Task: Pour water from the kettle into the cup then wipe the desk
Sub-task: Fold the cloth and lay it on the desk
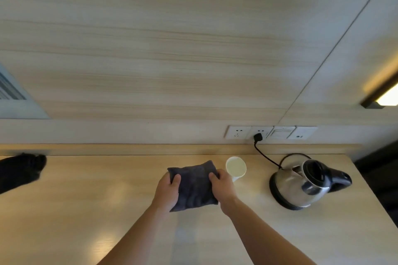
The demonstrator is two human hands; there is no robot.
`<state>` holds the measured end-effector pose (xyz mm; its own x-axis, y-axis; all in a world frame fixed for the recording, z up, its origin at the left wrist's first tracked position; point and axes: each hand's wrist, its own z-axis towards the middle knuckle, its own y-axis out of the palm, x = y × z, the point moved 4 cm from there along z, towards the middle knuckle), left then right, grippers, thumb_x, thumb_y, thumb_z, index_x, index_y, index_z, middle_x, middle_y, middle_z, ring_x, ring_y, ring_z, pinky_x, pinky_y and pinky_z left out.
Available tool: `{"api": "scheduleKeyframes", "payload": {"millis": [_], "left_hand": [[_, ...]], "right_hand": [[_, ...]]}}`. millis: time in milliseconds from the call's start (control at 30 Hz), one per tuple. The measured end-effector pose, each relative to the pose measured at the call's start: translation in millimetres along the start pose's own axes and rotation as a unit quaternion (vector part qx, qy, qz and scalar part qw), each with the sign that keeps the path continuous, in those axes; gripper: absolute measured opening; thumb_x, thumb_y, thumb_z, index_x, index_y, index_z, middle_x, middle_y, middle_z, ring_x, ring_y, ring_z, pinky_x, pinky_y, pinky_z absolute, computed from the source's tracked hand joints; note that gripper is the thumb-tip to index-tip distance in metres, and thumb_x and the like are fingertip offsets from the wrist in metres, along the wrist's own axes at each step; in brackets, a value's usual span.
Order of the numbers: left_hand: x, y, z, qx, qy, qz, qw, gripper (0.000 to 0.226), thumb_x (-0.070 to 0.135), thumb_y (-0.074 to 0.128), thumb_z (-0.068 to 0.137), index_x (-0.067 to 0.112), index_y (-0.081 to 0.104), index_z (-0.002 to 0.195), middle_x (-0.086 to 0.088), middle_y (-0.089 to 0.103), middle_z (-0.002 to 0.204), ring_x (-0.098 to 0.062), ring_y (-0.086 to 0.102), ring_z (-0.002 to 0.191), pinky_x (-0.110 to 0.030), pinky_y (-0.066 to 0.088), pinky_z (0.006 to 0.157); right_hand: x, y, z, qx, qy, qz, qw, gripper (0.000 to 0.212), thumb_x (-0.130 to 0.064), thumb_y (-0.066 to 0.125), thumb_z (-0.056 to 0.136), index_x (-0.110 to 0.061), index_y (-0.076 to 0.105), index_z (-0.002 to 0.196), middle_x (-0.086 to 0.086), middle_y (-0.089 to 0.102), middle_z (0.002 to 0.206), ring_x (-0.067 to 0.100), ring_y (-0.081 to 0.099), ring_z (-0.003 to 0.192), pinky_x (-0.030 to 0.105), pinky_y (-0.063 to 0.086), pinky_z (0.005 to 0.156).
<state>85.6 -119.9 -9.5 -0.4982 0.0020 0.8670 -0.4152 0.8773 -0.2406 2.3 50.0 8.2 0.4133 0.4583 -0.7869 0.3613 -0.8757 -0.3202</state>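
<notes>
Folded dark cloth (pixel 193 186) flat on the wooden desk (pixel 86 200), left hand (pixel 167 191) gripping its left edge, right hand (pixel 221 187) gripping its right edge; white cup (pixel 236 168) just right of the cloth, upright; steel kettle (pixel 305 183) further right, on its base, cord plugged into wall socket (pixel 259 132)

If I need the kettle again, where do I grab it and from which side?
Take the kettle by its black handle, coming in from the right with the right hand. The handle juts out to the right, away from the cup, so that side looks clear. The steel body is rounded and smooth, and the cord runs off its back left.
</notes>
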Motion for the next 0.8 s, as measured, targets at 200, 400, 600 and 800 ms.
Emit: {"api": "scheduleKeyframes", "payload": {"millis": [200,400,600,800], "left_hand": [[-10,22,68,0.033,-0.002,0.083,0.996,0.027,0.021,0.047,0.108,0.009,0.058,0.130,-0.007,0.068,0.121,-0.026,0.064,0.112,-0.035,0.049,0.094],[-31,31,100,0.072,-0.007,0.102,0.992,0.028,0.020,0.051,0.106,0.014,0.057,0.133,-0.003,0.069,0.116,-0.028,0.067,0.109,-0.037,0.053,0.090],[-30,36,81,0.155,0.134,0.287,0.936,0.060,0.022,0.058,0.099,0.014,0.037,0.155,-0.011,0.052,0.143,-0.027,0.053,0.128,-0.040,0.054,0.102],[-56,63,96,0.021,0.174,0.503,0.846,0.066,0.047,0.018,0.104,0.021,0.017,0.164,-0.004,0.009,0.174,-0.025,0.002,0.160,-0.053,0.011,0.128]], "right_hand": [[0,11,62,0.040,-0.013,-0.197,0.980,0.015,-0.024,0.043,0.110,-0.014,0.049,0.118,0.008,0.063,0.102,0.026,0.063,0.092,0.041,0.053,0.086],[8,27,87,0.083,-0.020,-0.287,0.954,0.040,-0.020,0.047,0.107,-0.018,0.036,0.146,0.007,0.062,0.129,0.027,0.064,0.117,0.040,0.052,0.099],[22,49,83,0.037,-0.157,-0.448,0.879,0.073,-0.027,0.048,0.105,-0.020,0.009,0.166,0.004,0.013,0.174,0.025,0.015,0.160,0.044,0.019,0.127],[51,52,105,-0.017,-0.188,-0.557,0.809,0.076,-0.052,0.018,0.107,-0.010,-0.008,0.165,0.012,-0.015,0.174,0.026,-0.015,0.161,0.043,-0.001,0.130]]}}
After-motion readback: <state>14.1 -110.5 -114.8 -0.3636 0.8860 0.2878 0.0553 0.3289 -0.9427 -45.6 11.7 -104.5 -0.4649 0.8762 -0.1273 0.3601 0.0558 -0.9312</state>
